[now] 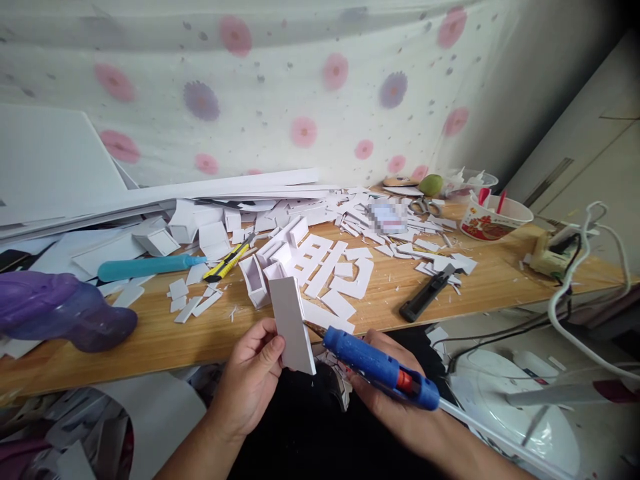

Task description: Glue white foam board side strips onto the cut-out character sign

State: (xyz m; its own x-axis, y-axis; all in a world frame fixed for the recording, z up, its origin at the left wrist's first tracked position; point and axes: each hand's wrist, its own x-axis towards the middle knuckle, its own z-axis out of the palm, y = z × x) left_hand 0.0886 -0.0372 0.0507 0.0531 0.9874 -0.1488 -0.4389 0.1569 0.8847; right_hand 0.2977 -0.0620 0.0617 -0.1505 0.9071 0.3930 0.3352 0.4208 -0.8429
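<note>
My left hand (255, 373) is closed on a white foam board piece (293, 325), thumb on its near face, just in front of the table edge. My right hand (385, 380) grips a blue hot glue gun (380, 363), a white glue stick trailing from its back end. The gun's nozzle points left and meets or nearly meets the board's right edge; whether it touches I cannot tell. Behind the board, small white box-shaped assemblies (255, 281) stand on the table beside flat cut-out pieces (330, 267).
On the wooden table (165, 340) lie a yellow utility knife (227, 261), a black cutter (427, 293), a teal bottle (145, 267) and scissors (425, 207). A purple translucent bottle (65, 310) is at left. A paper bowl (493, 217) and a white cable (565, 287) are at right.
</note>
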